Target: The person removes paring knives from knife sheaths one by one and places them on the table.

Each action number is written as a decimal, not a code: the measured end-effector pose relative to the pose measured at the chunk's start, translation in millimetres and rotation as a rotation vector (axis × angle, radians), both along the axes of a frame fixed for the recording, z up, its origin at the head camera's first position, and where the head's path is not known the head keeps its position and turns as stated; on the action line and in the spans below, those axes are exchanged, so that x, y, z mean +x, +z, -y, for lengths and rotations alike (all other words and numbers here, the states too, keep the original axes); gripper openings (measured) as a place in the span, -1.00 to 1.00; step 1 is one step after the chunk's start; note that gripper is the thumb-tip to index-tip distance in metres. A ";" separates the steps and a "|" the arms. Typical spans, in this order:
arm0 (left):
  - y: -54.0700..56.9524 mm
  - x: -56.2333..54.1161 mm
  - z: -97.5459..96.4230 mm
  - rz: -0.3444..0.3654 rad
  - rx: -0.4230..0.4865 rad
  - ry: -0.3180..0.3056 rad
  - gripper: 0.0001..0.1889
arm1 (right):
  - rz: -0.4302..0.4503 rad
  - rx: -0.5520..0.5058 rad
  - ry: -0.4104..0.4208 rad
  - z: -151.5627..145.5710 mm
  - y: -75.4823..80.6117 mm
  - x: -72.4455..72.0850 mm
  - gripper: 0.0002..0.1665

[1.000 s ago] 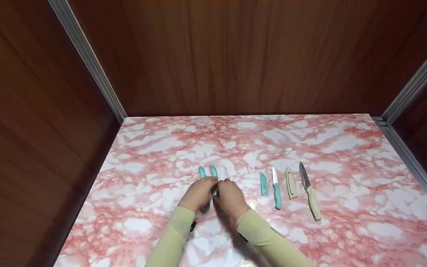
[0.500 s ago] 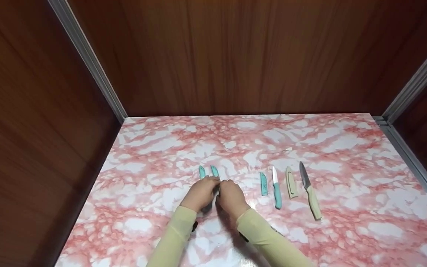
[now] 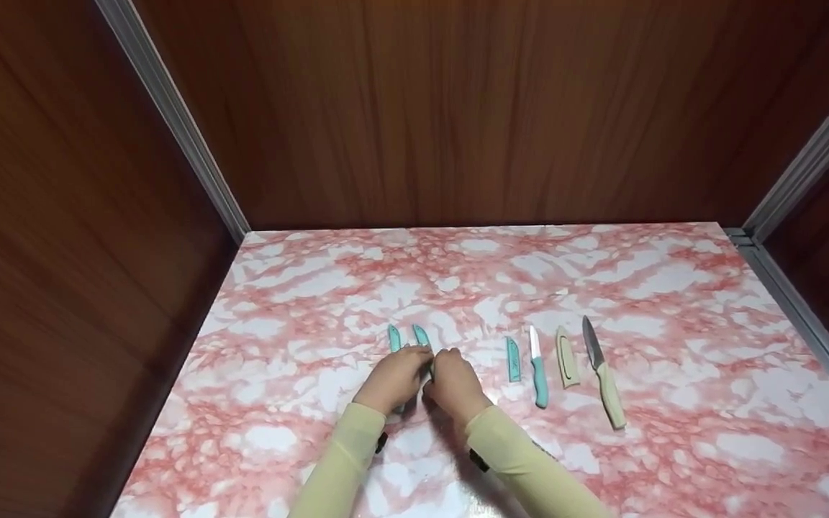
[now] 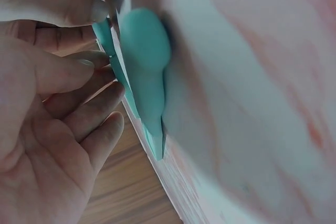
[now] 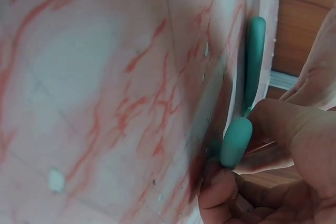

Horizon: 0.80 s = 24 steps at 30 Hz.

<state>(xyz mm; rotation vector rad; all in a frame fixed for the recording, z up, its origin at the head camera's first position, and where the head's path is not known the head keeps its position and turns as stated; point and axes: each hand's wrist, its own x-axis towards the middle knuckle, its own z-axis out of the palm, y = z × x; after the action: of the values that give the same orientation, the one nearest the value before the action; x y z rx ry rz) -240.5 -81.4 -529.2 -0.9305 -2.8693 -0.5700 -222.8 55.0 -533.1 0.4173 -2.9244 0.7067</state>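
In the head view both hands meet over the table, left of its middle. My right hand (image 3: 454,381) grips the teal handle (image 5: 236,142) of a small knife, between thumb and curled fingers. At its other end, my left hand (image 3: 394,378) pinches the teal knife sheath (image 3: 421,334), whose tip shows beyond the fingertips. The fingers hide where handle and sheath come together. Under my left hand lies another teal knife in its sheath (image 3: 394,337), its handle (image 4: 144,40) near the camera in the left wrist view.
To the right lie a teal sheath (image 3: 513,360), a teal-handled knife (image 3: 538,381) with a white blade, a cream sheath (image 3: 566,357) and a larger cream-handled knife (image 3: 608,396) with a dark blade. Brown wood-grain panels (image 3: 458,115) wall the red-and-white table (image 3: 299,331).
Both hands have shifted slightly to the right with the knife and sheath between them. The things on the right of the table have stayed put.
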 end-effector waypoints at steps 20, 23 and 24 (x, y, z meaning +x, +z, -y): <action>-0.1 7.5 -4.1 0.001 0.010 -0.008 -0.67 | 0.028 -0.064 -0.013 -11.8 0.8 0.2 -0.72; 0.0 7.8 -5.0 -0.001 -0.002 -0.009 -0.67 | 0.017 -0.067 -0.024 -12.9 0.1 0.1 -0.69; -0.1 7.8 -5.4 -0.002 -0.006 -0.011 -0.67 | 0.019 -0.068 -0.029 -13.3 0.2 0.3 -0.68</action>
<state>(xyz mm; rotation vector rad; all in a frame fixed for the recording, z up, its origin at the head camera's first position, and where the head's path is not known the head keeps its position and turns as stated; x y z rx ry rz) -232.8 -76.1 -529.3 -0.9482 -2.8670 -0.5611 -222.5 68.3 -532.9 0.3632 -2.9081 0.8085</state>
